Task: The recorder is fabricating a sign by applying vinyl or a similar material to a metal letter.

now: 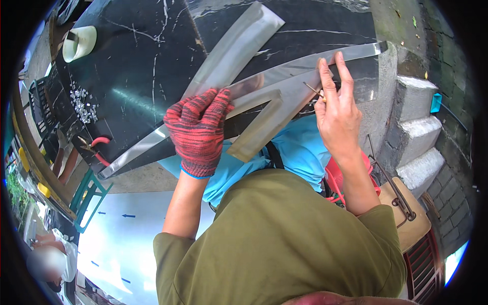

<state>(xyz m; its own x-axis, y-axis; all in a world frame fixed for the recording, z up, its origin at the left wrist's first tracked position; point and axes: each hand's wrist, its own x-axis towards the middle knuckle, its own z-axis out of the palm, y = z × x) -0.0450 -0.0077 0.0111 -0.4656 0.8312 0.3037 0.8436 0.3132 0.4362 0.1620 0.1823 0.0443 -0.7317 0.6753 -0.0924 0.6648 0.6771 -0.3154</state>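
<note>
A long, shiny metal strip (290, 67) lies slantwise across the black marbled table, from the near left edge to the far right. My left hand (197, 129), in a red and black striped glove, has its fingers closed at the strip's middle. My bare right hand (338, 104) rests its index and middle fingers stretched over the strip's right part. A thin pointed tool (312, 90) pokes out by its thumb; the grip on it is partly hidden. Beneath lie a wide greyish flat strip (236, 46) and an angled flat piece (259, 129) that overhangs the near edge above my lap.
Red-handled pliers (95, 147) lie at the table's left, near a heap of small shiny bits (83, 105). A pale cup (80, 43) stands at the far left. White-edged steps (418, 132) rise on the right. Another person (53, 256) is at the lower left.
</note>
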